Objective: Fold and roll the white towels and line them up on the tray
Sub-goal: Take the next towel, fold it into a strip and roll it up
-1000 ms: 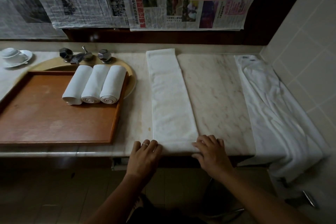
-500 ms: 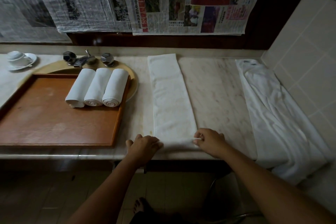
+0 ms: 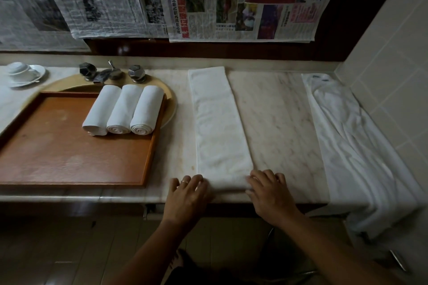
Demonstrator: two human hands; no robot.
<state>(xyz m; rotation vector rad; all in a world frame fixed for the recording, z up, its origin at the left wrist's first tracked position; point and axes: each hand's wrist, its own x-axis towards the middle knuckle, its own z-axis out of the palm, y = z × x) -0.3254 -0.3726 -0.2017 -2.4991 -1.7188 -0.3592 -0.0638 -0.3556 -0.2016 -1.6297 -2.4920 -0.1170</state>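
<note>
A white towel (image 3: 220,122), folded into a long narrow strip, lies lengthwise on the marble counter. Its near end is turned up into a small roll at the counter's front edge. My left hand (image 3: 187,194) presses flat on the roll's left end, and my right hand (image 3: 269,192) presses on its right end, fingers spread. Three rolled white towels (image 3: 125,111) lie side by side at the far right corner of the brown wooden tray (image 3: 58,152).
Loose white towels (image 3: 361,150) are spread along the counter's right side and hang over the front edge. Behind the tray are a sink rim and metal taps (image 3: 111,73). A cup and saucer (image 3: 23,73) sit far left. Newspapers cover the wall.
Both hands pinched the towel's near end, turned it over, and now press flat on a small roll there. The view shifted slightly.
</note>
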